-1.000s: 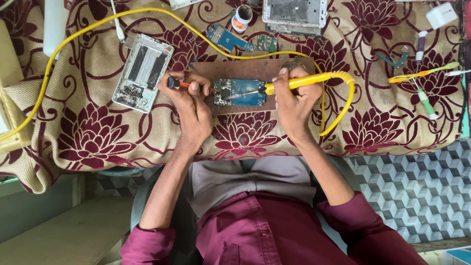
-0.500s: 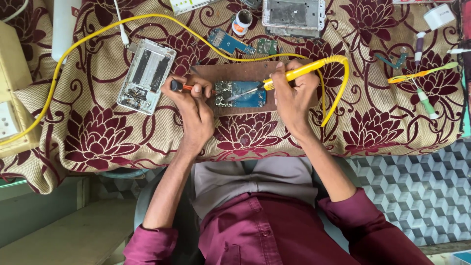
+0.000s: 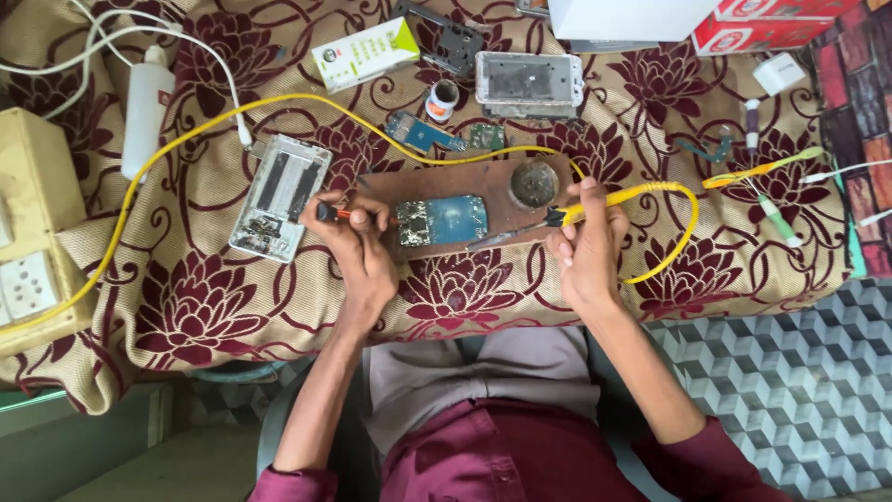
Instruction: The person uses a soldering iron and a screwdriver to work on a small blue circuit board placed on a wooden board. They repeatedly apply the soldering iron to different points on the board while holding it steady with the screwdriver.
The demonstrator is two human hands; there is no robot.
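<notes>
A blue circuit board (image 3: 444, 220) lies on a brown wooden block (image 3: 465, 191) on the flowered cloth. My left hand (image 3: 358, 246) holds a small orange-handled tool (image 3: 348, 214) whose tip points at the board's left end. My right hand (image 3: 587, 244) grips a yellow soldering iron (image 3: 604, 200); its dark tip (image 3: 506, 234) rests low on the block, just right of the board. The iron's yellow cable (image 3: 186, 139) loops away to the left. A round dish (image 3: 534, 184) sits in the block's right end.
An open phone frame (image 3: 279, 195) lies left of my left hand. Another phone frame (image 3: 530, 79), small boards (image 3: 423, 132), a small tin (image 3: 443, 97), a white bottle (image 3: 146, 107) and boxes (image 3: 364, 53) lie farther back. A beige socket box (image 3: 32, 232) stands at far left. Tweezers and cables (image 3: 771, 172) lie at right.
My right hand has drawn the soldering iron to the right, off the circuit board; its tip now lies beside the board. The camera has come closer. My left hand stays in place.
</notes>
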